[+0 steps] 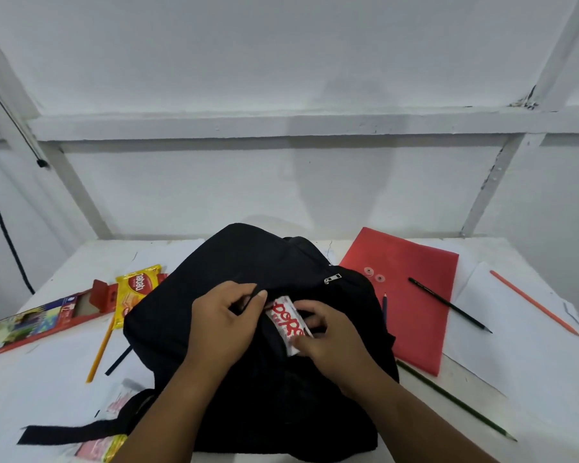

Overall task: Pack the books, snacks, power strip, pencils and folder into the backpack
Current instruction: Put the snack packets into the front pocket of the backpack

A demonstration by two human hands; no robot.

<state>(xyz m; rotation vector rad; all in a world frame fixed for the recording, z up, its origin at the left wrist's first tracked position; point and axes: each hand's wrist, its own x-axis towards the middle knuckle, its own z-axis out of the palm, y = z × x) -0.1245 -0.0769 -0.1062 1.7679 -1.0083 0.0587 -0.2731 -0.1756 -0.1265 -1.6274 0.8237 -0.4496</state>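
Note:
A black backpack (214,255) lies on the white table (532,355) in front of me. My left hand (221,319) pinches the edge of its front pocket opening. My right hand (328,339) grips a white snack packet with red lettering (286,320), partly inside that pocket. A red folder (415,295) lies to the right with a black pencil (448,304) across it and a dark pencil (384,305) at its left edge. An orange pencil (533,302) and a green pencil (455,399) lie further right. A yellow snack packet (133,292) sits left of the bag.
An open coloured-pencil box (37,319) and a yellow pencil (99,349) lie at the left. Another snack wrapper (103,447) lies near the front edge under a backpack strap (71,431). White paper sheets (515,329) cover the right side. A white wall stands behind.

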